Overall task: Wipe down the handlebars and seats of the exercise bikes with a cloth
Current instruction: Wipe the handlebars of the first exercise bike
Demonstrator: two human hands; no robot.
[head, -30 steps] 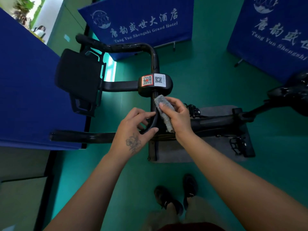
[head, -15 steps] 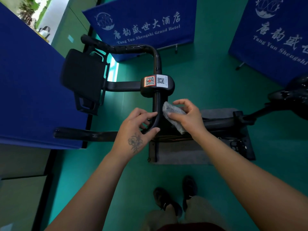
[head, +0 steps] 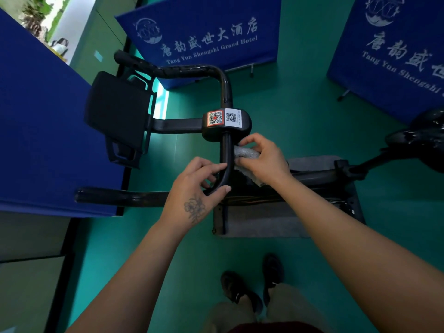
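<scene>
two hands meet at the handlebar point(head: 225, 162), which runs away from me: my left hand point(head: 197, 188) grips its bend, my right hand point(head: 262, 159) pinches the cloth point(head: 246, 153) just beside the bar's right, nearer.

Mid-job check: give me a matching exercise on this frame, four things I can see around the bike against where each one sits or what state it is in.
Things
1. crumpled grey cloth
2. black curved handlebar tube
3. orange-and-white QR sticker
4. black padded rest

Places or states
A. on top of the black centre hub
B. at the end of the arm reaching towards the blue screen
C. gripped by the left hand
D. bunched in the right hand, beside the tube

Pairs: 1-D, 2-C, 3-A, 4-B
</scene>
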